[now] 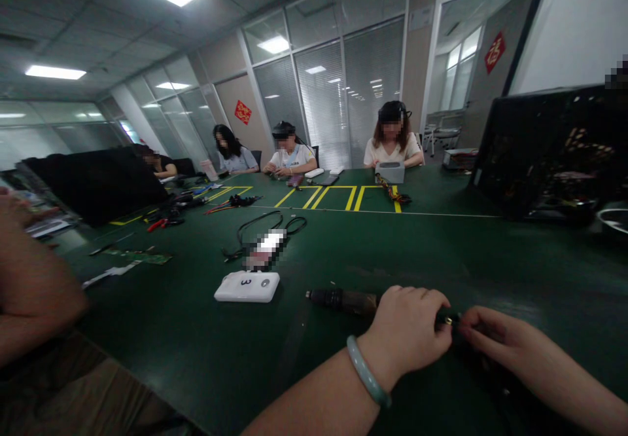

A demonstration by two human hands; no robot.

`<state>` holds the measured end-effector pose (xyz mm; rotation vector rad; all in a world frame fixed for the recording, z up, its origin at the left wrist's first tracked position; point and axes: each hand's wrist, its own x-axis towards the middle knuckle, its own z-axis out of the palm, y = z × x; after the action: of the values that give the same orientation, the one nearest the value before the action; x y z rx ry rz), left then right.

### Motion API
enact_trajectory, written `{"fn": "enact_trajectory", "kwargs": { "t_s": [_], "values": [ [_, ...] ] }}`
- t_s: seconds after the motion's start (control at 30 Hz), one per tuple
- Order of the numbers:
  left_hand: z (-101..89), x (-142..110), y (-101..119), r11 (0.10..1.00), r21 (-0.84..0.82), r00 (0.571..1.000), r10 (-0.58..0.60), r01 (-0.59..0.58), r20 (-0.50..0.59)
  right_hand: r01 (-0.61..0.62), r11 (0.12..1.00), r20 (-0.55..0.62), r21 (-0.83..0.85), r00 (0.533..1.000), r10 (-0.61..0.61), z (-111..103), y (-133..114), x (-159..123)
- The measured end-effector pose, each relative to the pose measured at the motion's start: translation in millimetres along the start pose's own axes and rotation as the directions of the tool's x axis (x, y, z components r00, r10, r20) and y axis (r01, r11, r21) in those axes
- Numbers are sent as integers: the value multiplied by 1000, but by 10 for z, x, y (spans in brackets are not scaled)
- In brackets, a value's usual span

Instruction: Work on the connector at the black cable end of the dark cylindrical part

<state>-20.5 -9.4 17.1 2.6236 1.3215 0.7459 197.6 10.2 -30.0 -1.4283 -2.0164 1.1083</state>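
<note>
My left hand (409, 325), with a pale green bangle on the wrist, is closed at the table's right front. Its fingertips hold a small black piece with a gold-coloured spot (448, 321), whose kind I cannot make out. My right hand (507, 344) pinches at the right end of that piece, thumb and forefinger together. Beside the left hand lies a dark cylindrical tool (343, 300) with a short metal tip pointing left. The left hand hides its rear end. Dark, cord-like shapes beneath the right hand are too dim to name.
On the green table (235, 357) lie a white power bank (248, 287) marked 3, a phone (266, 247) and a black cable (240, 230). A circuit board (140, 256) lies left, near another person's arm (34, 285). A large black panel (544, 154) stands right. Several people sit across.
</note>
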Motion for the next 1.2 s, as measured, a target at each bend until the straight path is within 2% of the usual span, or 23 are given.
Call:
{"fn": "enact_trajectory", "kwargs": {
  "t_s": [0.1,0.23,0.4,0.63,0.87,1.07,1.2],
  "values": [
    [26,1,-18,1000,-8,1000,7,-7,0,-56,994,116,90,992,46,-4,-32,-9],
    [38,5,-19,1000,-9,1000,14,-14,1,-79,991,104,105,992,68,-15,-50,-8],
    [11,-4,33,1000,16,1000,-15,15,13,-75,996,110,42,991,70,-36,-74,-18],
    [-41,-11,93,994,102,997,36,-44,75,59,991,36,-122,998,-55,-61,-50,-11],
    [-54,-1,43,999,42,998,21,-23,63,9,990,58,-143,998,0,-70,-28,-14],
    [-50,1,34,999,41,997,19,-22,79,-57,998,43,-37,997,59,-19,-139,-56],
    [-47,8,32,999,47,996,21,-25,85,-37,998,32,-53,999,39,2,-186,-64]
  ]
}}
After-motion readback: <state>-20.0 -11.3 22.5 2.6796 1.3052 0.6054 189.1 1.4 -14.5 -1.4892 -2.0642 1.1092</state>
